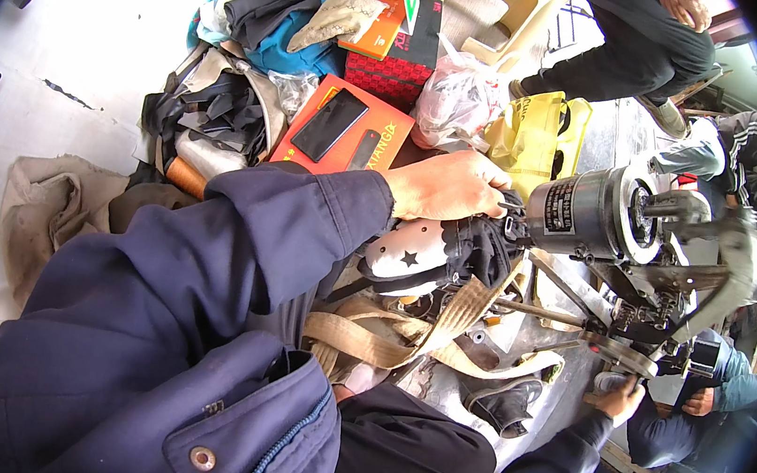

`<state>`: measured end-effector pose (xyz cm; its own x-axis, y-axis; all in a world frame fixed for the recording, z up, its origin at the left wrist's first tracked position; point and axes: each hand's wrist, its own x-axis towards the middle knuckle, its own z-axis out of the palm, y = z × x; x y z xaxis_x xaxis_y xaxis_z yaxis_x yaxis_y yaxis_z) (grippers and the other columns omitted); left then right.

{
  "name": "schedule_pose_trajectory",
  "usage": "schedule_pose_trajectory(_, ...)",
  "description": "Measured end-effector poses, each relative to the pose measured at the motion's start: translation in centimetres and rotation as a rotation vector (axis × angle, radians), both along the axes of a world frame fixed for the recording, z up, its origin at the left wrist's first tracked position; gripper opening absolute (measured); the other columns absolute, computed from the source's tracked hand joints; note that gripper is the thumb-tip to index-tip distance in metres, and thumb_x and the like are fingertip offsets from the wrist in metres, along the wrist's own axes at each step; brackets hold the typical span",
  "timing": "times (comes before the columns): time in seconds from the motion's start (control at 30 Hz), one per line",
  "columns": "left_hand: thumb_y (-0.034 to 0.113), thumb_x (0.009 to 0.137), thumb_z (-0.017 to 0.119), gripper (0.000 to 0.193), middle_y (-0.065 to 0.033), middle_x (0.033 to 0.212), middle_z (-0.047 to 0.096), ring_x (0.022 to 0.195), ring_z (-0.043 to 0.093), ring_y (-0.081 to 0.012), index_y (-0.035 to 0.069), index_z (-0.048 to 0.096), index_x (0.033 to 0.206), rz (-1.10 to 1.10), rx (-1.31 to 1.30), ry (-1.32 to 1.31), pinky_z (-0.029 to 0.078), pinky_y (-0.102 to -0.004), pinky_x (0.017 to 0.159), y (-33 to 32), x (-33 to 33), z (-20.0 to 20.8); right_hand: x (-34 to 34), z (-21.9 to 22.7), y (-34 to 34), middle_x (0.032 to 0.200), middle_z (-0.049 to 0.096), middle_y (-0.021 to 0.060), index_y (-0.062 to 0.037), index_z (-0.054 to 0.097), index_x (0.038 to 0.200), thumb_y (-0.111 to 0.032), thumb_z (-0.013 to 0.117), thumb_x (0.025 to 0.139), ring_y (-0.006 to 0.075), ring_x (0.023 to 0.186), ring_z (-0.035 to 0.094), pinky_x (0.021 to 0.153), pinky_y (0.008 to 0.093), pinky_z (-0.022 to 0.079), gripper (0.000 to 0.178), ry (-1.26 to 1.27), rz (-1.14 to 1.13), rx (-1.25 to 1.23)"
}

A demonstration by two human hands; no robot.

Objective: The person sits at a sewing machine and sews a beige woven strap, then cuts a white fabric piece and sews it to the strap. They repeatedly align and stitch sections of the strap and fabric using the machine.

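A hand-cranked sewing machine (590, 210) with a grey cylindrical head stands to my right. By its working end, my left hand (451, 187) is closed, pinching the edge of a black-and-white article (409, 257) with a dark star on it. It looks like a small bag, but its exact kind is unclear. The needle area is mostly hidden behind my fingers. Lower right, my right hand (620, 399) is closed around the edge of the machine's hand wheel (619, 354). A beige webbing strap (385, 337) loops below the article, above my lap.
Beyond my left arm, a phone (329, 125) lies on a red-orange box (383, 122). Near it are a white plastic bag (457, 100), a yellow bag (527, 141) and piled cloth (269, 15). A black shoe (506, 405) lies under the machine. Other people sit nearby.
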<state>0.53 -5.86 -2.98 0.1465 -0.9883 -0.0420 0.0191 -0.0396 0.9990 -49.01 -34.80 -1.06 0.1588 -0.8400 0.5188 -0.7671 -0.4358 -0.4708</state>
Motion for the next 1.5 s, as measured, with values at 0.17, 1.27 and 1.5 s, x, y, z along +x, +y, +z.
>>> schedule_pose_trajectory(0.17,0.011,0.093,0.062,0.03,-0.0033,0.107,0.071,0.096,0.059,-0.0046,-0.005,0.065,0.118,-0.008,0.037,-0.02,0.044,-0.0228,0.088,0.3,0.1,0.7,3.1,-6.2,4.3,0.052,0.048,0.0028,-0.0075,0.055,0.091,-0.035,0.063,0.099,0.0155,0.036,0.045,0.036,0.0309,0.036,0.03,-0.192,-0.011,0.826)
schedule_pose_trajectory(1.27,0.025,0.084,0.064,0.027,-0.0038,0.067,0.057,0.064,0.051,-0.0111,-0.002,0.066,0.083,0.164,0.057,0.076,0.04,-0.0313,0.063,1.7,-1.3,1.6,0.0,-7.2,1.3,0.052,0.046,0.0025,-0.0099,0.054,0.095,-0.035,0.065,0.097,0.0165,0.035,0.044,0.033,0.0318,0.037,0.028,-0.229,-0.061,0.656)
schedule_pose_trajectory(1.5,0.02,0.093,0.062,0.033,-0.0024,0.093,0.068,0.083,0.056,-0.0065,-0.006,0.068,0.112,0.072,0.128,0.058,0.046,-0.0253,0.075,1.8,-0.9,2.0,6.7,-0.3,8.9,0.056,0.044,-0.0035,-0.01,0.054,0.081,-0.042,0.06,0.099,0.0091,0.044,0.045,0.04,0.0254,0.036,0.037,-0.627,0.253,0.721)
